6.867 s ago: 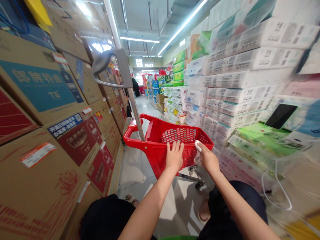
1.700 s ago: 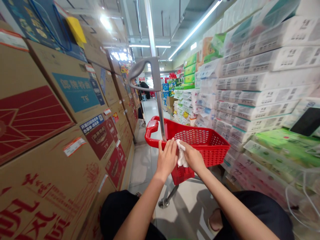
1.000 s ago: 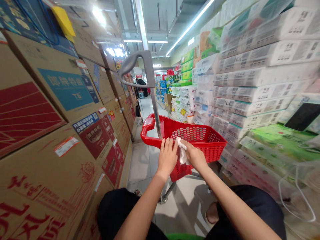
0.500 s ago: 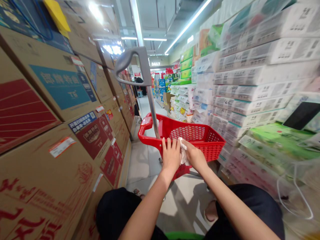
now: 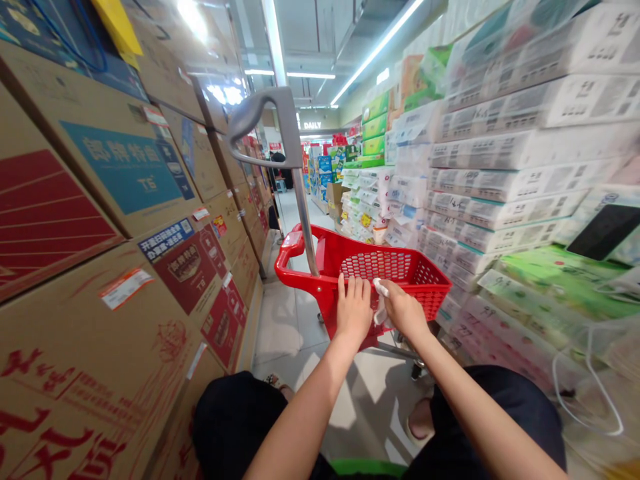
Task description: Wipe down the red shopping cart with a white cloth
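Note:
A red plastic shopping basket [image 5: 327, 303] on a wheeled frame stands in front of me, its perforated side walls facing right. From its left end rises a metal pole [image 5: 303, 200] topped by a grey handle [image 5: 294, 127]. My left hand [image 5: 354, 308] lies with fingers stretched out over the near rim and side of the basket. Just right of it, my right hand [image 5: 405, 313] is closed on a crumpled white wipe [image 5: 381, 301], held against the near rim. Its fingertips are partly hidden by the wipe and the hand itself.
Stacked cardboard cartons [image 5: 75, 347] line the left side. On the right rise piles of wrapped tissue packs [image 5: 510, 153], with a black phone [image 5: 604, 232] lying on a green pack [image 5: 560, 273]. A tiled aisle [image 5: 293, 313] runs ahead, and a green seat edge [image 5: 367, 469] shows below me.
Both hands have slid to the right along the basket's near rim, the wipe moving with my right hand. A small gap shows between my left hand and the wipe. The basket stays in place.

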`<control>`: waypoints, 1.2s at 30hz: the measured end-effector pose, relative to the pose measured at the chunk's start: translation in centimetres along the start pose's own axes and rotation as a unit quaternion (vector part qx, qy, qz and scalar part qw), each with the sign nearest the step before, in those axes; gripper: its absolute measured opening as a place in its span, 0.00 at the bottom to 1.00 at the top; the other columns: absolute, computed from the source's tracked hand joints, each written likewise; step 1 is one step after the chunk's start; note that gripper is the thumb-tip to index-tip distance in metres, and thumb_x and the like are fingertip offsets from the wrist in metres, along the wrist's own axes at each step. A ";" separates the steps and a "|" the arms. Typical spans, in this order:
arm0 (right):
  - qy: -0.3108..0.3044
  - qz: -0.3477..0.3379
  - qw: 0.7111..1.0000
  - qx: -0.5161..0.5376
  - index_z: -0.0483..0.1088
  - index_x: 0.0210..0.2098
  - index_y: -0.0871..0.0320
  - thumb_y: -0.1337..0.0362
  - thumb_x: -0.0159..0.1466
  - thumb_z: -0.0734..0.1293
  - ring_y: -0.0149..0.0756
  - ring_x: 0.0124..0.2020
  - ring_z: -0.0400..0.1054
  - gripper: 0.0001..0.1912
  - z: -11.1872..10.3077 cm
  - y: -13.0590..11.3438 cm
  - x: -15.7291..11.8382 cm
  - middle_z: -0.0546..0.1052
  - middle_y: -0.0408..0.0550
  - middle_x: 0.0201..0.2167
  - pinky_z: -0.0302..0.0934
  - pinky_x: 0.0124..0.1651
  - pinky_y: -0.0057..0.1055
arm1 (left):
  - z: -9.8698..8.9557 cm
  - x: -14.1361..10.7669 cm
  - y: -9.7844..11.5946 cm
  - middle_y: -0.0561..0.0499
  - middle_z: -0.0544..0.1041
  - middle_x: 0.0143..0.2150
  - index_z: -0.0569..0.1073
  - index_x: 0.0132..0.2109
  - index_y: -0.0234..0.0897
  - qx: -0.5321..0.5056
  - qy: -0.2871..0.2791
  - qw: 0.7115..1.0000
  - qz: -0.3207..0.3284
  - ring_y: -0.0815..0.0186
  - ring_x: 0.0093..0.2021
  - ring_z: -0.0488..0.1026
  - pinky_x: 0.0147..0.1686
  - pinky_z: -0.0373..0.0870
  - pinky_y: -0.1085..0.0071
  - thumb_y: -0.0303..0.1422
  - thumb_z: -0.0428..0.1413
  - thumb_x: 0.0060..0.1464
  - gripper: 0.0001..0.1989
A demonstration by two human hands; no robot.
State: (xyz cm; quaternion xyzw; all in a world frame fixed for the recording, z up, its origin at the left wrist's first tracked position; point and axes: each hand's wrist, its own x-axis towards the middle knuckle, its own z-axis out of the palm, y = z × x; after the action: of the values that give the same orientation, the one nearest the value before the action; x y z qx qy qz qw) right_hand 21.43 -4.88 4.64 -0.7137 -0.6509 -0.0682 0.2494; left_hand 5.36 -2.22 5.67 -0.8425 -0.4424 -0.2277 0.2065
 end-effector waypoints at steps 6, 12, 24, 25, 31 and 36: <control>-0.013 0.013 1.000 -0.005 0.62 0.66 0.44 0.59 0.72 0.56 0.43 0.44 0.78 0.24 -0.1 2.1 -0.2 0.76 0.47 0.58 0.69 0.40 0.35 | 1.0 -0.5 -1.1 0.41 0.67 0.67 0.59 0.71 0.37 -0.007 -0.018 0.999 0.034 0.49 0.70 0.58 0.73 0.38 0.42 0.31 0.54 0.61 0.32; 0.007 0.046 0.999 -0.019 0.66 0.63 0.50 0.57 0.74 0.54 0.42 0.41 0.78 0.22 -0.9 4.3 -0.8 0.78 0.51 0.56 0.68 0.38 0.33 | 1.1 -0.5 -0.8 0.41 0.69 0.64 0.64 0.68 0.37 0.004 -0.012 1.000 0.010 0.46 0.68 0.60 0.72 0.36 0.37 0.33 0.55 0.61 0.29; -0.014 -0.010 1.000 -0.016 0.61 0.67 0.44 0.61 0.72 0.56 0.41 0.44 0.78 0.25 -0.4 4.3 -1.7 0.72 0.45 0.63 0.71 0.40 0.35 | 0.4 -1.4 -2.6 0.45 0.70 0.65 0.64 0.68 0.48 0.014 -0.015 1.000 0.024 0.44 0.68 0.60 0.70 0.36 0.32 0.34 0.56 0.61 0.29; -0.010 0.006 1.000 -0.017 0.62 0.66 0.45 0.60 0.72 0.56 0.42 0.44 0.78 0.24 -0.7 5.3 -1.8 0.73 0.45 0.62 0.71 0.40 0.35 | 0.3 -1.5 -2.8 0.45 0.70 0.65 0.65 0.68 0.47 0.011 -0.016 1.000 0.024 0.44 0.68 0.59 0.70 0.36 0.32 0.34 0.56 0.61 0.29; 0.019 0.019 1.000 -0.015 0.63 0.64 0.49 0.60 0.73 0.55 0.40 0.43 0.78 0.22 -0.6 4.9 -2.1 0.73 0.49 0.62 0.69 0.40 0.33 | 1.4 -0.9 -1.2 0.40 0.65 0.69 0.66 0.67 0.38 -0.018 -0.018 1.000 0.005 0.44 0.71 0.55 0.71 0.37 0.36 0.35 0.57 0.59 0.30; 0.008 -0.033 0.999 -0.009 0.58 0.68 0.47 0.63 0.71 0.55 0.38 0.43 0.78 0.26 0.8 1.4 -1.5 0.68 0.46 0.67 0.69 0.37 0.31 | 2.5 -0.2 0.8 0.43 0.68 0.67 0.62 0.70 0.41 -0.033 -0.022 0.999 0.012 0.44 0.70 0.58 0.71 0.40 0.36 0.32 0.56 0.59 0.32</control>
State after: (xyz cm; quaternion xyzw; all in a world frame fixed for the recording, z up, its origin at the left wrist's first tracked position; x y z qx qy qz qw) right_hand 22.38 -5.93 2.96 -0.6932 -0.6717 -0.0879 0.2462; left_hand 6.47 -1.36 3.41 -0.8588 -0.4290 -0.2216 0.1713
